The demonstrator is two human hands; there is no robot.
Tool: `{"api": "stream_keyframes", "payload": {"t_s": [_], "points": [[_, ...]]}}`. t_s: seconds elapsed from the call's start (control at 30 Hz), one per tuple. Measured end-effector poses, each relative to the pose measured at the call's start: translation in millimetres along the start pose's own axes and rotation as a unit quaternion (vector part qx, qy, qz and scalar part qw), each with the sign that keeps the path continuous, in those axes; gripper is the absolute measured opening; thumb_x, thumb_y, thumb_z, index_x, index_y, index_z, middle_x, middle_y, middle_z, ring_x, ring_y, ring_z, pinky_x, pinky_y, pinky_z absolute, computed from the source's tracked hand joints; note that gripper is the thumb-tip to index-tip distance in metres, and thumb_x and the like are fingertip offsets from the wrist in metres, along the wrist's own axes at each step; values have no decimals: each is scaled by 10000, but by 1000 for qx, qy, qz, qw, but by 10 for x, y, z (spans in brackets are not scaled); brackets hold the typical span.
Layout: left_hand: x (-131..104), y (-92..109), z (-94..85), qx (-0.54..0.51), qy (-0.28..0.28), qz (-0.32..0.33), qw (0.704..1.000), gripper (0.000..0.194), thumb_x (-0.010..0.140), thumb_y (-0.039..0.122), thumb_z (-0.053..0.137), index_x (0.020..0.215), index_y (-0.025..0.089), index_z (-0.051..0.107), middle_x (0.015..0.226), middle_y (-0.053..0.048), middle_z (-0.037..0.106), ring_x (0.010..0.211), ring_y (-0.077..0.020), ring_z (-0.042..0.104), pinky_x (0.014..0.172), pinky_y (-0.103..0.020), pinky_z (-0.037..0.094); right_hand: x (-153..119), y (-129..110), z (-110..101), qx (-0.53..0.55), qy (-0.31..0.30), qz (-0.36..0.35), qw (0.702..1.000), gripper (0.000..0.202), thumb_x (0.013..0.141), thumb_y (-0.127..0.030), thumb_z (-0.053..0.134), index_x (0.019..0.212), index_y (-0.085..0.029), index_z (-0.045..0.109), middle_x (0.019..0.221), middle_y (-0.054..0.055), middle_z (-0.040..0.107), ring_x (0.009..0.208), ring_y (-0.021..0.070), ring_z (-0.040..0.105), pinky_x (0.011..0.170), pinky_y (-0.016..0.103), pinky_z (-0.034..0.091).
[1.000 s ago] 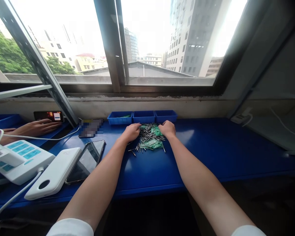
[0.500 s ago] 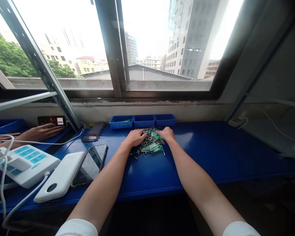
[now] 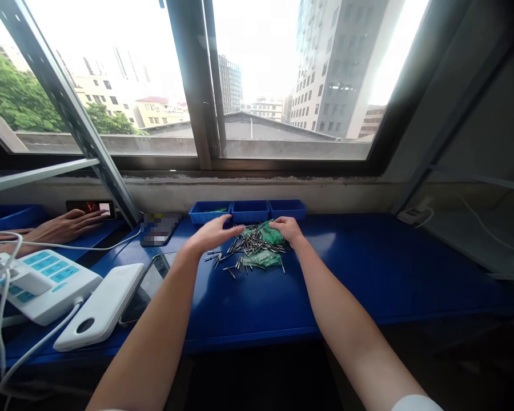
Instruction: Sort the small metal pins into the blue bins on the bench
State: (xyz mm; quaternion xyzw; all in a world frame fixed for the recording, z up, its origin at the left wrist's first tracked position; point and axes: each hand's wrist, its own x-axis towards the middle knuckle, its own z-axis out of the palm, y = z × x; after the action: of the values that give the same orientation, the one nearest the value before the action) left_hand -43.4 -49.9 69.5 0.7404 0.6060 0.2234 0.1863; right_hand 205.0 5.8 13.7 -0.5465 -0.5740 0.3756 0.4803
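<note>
A loose pile of thin metal pins that look like blind rivets [image 3: 251, 244] lies on the blue table [image 3: 257, 308]. Among them are a green plastic bag [image 3: 272, 234] at the back and another green bag [image 3: 263, 258] at the front. My right hand [image 3: 289, 229] pinches the edge of the back bag between thumb and fingers. My left hand [image 3: 213, 233] is open at the left of the pile, thumb spread towards it, holding nothing. Several pins lie scattered below this hand.
Behind the pile stand three blue bins [image 3: 251, 217]; the left one has green material inside. A phone [image 3: 148, 285], a white power bank [image 3: 100, 305] and a power strip [image 3: 47, 285] with cables lie left. Another person's hand [image 3: 71, 225] touches a phone at far left.
My left hand has moved left, off the pile, and pins now lie spread out further left. The right hand has shifted slightly left and closed on the back green bag.
</note>
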Motion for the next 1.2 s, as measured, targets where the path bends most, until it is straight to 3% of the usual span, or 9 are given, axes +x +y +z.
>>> {"api": "stream_keyframes", "payload": {"t_s": [0.13, 0.23, 0.3, 0.5, 0.77, 0.87, 1.0, 1.1, 1.2], "points": [[-520, -185, 203, 123, -52, -107, 985, 1225, 514, 828, 543, 1478, 202, 121, 1523, -148, 30, 1363, -442, 63, 1047, -569, 238, 34, 66, -17, 15, 39, -12, 999, 257, 597, -420, 643, 602, -164, 615, 585, 0, 570, 566, 132, 484, 544, 253, 361], [-763, -285, 428, 166, -73, -104, 978, 1294, 493, 868, 497, 1478, 150, 65, 1515, -162, -53, 1366, -410, -41, 1090, -546, 153, 94, 153, -40, 32, 100, 0, 994, 278, 653, -437, 578, 640, -164, 627, 645, 29, 609, 635, 163, 529, 589, 265, 380], [-781, -286, 529, 181, -71, -82, 978, 1297, 515, 883, 451, 1474, 111, 44, 1510, -172, -69, 1377, -368, -63, 1114, -507, 113, 127, 201, -52, 39, 129, 10, 991, 285, 684, -431, 543, 680, -163, 639, 731, 53, 646, 719, 186, 564, 646, 273, 398], [-392, -123, 679, 173, -57, -47, 982, 1289, 546, 891, 400, 1466, 50, 72, 1504, -204, -41, 1390, -344, -33, 1126, -465, 96, 140, 248, -38, 12, 161, 22, 987, 312, 722, -450, 486, 676, -168, 614, 729, 62, 641, 720, 194, 562, 645, 271, 390], [-49, -137, 676, 107, -27, 35, 993, 1278, 489, 812, 577, 1473, 144, 111, 1525, -169, 29, 1395, -348, 3, 1122, -479, 79, 62, 134, -4, 21, 166, -29, 986, 317, 717, -488, 496, 648, -185, 563, 615, -5, 538, 609, 133, 470, 555, 228, 346], [21, -121, 595, 49, 12, 43, 998, 1086, 623, 759, 536, 1457, 155, 193, 1526, -156, 105, 1399, -335, 82, 1115, -468, 148, 28, 73, 19, 34, 156, -40, 986, 341, 715, -513, 515, 663, -181, 578, 631, -4, 543, 609, 126, 468, 548, 225, 346], [221, -11, 537, -40, 104, 19, 994, 823, 712, 635, 557, 1335, 116, 425, 1405, -179, 394, 1316, -324, 333, 1066, -406, 290, -10, 14, 77, 67, 120, -57, 989, 406, 693, -564, 560, 717, -166, 630, 628, 5, 559, 589, 123, 473, 539, 230, 362], [376, 45, 572, -105, 100, 32, 989, 658, 674, 517, 657, 1205, 141, 554, 1252, -137, 561, 1176, -303, 501, 987, -376, 389, -39, -22, 132, 99, 76, -76, 989, 446, 648, -576, 635, 759, -146, 677, 622, 16, 573, 596, 130, 496, 544, 239, 382], [450, 41, 660, -150, 105, 78, 980, 561, 668, 442, 682, 1153, 173, 598, 1192, -95, 612, 1116, -266, 550, 954, -352, 419, -61, -45, 183, 127, 39, -89, 987, 460, 601, -562, 698, 762, -131, 703, 603, 16, 581, 589, 130, 505, 551, 249, 396]]}}
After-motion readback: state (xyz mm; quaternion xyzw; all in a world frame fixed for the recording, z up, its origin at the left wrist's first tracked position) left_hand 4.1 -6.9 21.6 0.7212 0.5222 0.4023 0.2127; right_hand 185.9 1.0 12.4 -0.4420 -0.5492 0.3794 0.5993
